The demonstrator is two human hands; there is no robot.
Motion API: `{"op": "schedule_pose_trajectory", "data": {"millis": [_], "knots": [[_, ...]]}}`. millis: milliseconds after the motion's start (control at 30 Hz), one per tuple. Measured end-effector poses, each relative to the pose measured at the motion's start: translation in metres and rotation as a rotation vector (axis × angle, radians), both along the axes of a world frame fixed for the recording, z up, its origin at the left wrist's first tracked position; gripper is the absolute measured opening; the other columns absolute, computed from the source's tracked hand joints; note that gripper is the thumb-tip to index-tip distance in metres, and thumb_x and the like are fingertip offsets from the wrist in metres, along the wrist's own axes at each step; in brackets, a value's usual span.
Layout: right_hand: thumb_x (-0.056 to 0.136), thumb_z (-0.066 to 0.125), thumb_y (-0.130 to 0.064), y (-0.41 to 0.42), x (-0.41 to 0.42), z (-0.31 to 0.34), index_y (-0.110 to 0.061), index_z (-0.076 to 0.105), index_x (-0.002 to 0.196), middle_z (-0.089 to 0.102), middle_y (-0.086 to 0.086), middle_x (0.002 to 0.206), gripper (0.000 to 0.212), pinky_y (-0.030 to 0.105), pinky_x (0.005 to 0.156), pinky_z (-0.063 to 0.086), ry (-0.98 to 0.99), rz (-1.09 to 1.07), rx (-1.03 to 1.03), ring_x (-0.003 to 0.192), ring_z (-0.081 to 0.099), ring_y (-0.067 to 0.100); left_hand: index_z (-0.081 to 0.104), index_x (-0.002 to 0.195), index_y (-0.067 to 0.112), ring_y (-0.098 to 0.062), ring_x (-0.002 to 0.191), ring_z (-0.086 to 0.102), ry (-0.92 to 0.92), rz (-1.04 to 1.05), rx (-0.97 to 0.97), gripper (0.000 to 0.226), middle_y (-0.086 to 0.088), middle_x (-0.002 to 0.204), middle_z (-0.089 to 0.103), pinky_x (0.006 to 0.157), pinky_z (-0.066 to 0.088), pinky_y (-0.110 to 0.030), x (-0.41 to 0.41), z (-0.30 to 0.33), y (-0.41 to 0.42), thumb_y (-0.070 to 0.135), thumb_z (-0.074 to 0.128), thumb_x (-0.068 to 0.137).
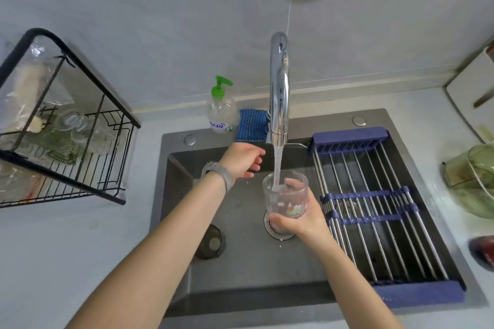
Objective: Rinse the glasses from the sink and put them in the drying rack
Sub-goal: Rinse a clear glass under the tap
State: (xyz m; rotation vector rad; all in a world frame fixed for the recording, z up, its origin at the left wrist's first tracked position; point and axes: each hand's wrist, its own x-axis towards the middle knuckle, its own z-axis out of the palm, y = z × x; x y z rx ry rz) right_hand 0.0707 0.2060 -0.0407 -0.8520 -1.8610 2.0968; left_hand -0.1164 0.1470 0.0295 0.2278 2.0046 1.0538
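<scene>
Far left, on the counter: black rack (80, 157), already holding several clear glass pieces, with free wire floor toward its near side. That is the place for the rinsed piece; set it mouth down on bare wire, clear of what stands there, to avoid knocking glass on glass.

Low in the sink (240, 270), near its left wall: dark glass (211, 242), upright, not yet rinsed by the look of it. Leave it until the one in hand is racked.

Left hand (242, 160): holding nothing, fingers loosely extended, hovering beside the tap (279, 88) near its base. Well placed to shut off the water once rinsing is done, or to steady the rim if grip slips.

Centre: stream falling from the spout straight into the clear glass (286, 195), held upright over the drain (278, 227). Some coloured marking low on its wall; print or residue, cannot tell.

Right hand (299, 219): wrapped round the lower half of that glass, thumb in front, fingertips showing through the far side. Wet skin on wet glass, so keep the hold firm and low. Swirl, tip out over the drain, turn the outside through the stream, shake off drips before crossing the counter.

Right: roll-up rack (374, 195) lies over that side of the basin.
</scene>
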Motion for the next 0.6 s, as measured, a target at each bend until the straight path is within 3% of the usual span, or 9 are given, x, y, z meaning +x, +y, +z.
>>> {"op": "schedule_pose_trajectory", "data": {"millis": [67,133,167,233,300,400,533,600], "knots": [[0.048,0.09,-0.034,0.001,0.004,-0.001,-0.024,0.05,0.127,0.067,-0.001,0.115,0.089,0.03,0.09,0.054,0.001,0.034,0.021,0.107,0.067,0.016,0.065,0.108,0.012,-0.015,0.085,0.059,-0.144,-0.09,-0.036,0.019,-0.001,0.093,0.062,0.082,0.052,-0.033,-0.005,0.002,0.018,0.02,0.05,0.1],[0.048,0.09,-0.035,0.002,0.008,-0.002,-0.025,0.05,0.126,0.065,0.002,0.118,0.088,0.03,0.087,0.055,0.015,-0.005,0.015,0.11,0.065,0.015,0.062,0.123,0.012,-0.016,0.102,0.058,-0.149,-0.27,-0.081,0.027,-0.002,0.113,0.064,0.095,0.048,-0.038,-0.007,-0.005,0.034,0.022,0.049,0.102],[0.047,0.089,-0.035,0.002,0.01,-0.001,-0.024,0.05,0.125,0.065,0.002,0.118,0.088,0.028,0.082,0.056,0.02,-0.018,-0.001,0.108,0.065,0.012,0.059,0.128,0.011,-0.016,0.104,0.058,-0.166,-0.317,-0.081,0.03,-0.003,0.122,0.064,0.096,0.048,-0.037,-0.007,-0.007,0.041,0.021,0.048,0.103],[0.048,0.09,-0.035,0.004,0.016,-0.003,-0.024,0.049,0.127,0.063,0.001,0.12,0.09,0.027,0.084,0.056,0.015,-0.018,0.014,0.11,0.064,0.012,0.056,0.13,0.005,-0.013,0.096,0.061,-0.298,-0.305,-0.012,0.032,-0.005,0.129,0.062,0.081,0.053,-0.029,-0.009,-0.015,0.053,0.02,0.043,0.104],[0.05,0.09,-0.034,0.003,0.021,-0.007,-0.021,0.046,0.132,0.059,-0.002,0.126,0.094,0.029,0.089,0.055,-0.003,-0.002,0.048,0.115,0.061,0.013,0.061,0.113,0.002,-0.013,0.084,0.066,-0.479,-0.179,0.042,0.029,-0.008,0.116,0.068,0.066,0.056,-0.024,-0.014,-0.017,0.061,0.02,0.041,0.104],[0.054,0.09,-0.025,0.001,0.026,-0.013,-0.018,0.038,0.136,0.06,-0.006,0.124,0.097,0.028,0.081,0.056,-0.007,0.0,0.025,0.118,0.058,0.012,0.063,0.095,0.001,-0.016,0.069,0.073,-0.657,-0.007,0.132,0.026,-0.01,0.084,0.075,0.062,0.059,-0.026,-0.018,-0.021,0.069,0.016,0.043,0.103],[0.054,0.089,-0.023,-0.001,0.03,-0.014,-0.014,0.039,0.136,0.059,-0.011,0.126,0.097,0.025,0.08,0.056,-0.032,0.0,-0.011,0.121,0.058,0.012,0.064,0.097,0.0,-0.021,0.067,0.073,-0.837,0.226,0.304,0.028,-0.013,0.082,0.075,0.059,0.06,-0.028,-0.011,-0.025,0.075,0.015,0.041,0.103],[0.052,0.089,-0.028,0.0,0.033,-0.015,-0.015,0.044,0.133,0.06,-0.005,0.126,0.094,0.024,0.077,0.057,-0.048,0.006,-0.03,0.114,0.063,0.013,0.066,0.099,0.004,-0.018,0.072,0.073,-0.818,0.238,0.347,0.03,-0.009,0.086,0.076,0.061,0.059,-0.027,-0.005,-0.026,0.07,0.02,0.042,0.104]]}}
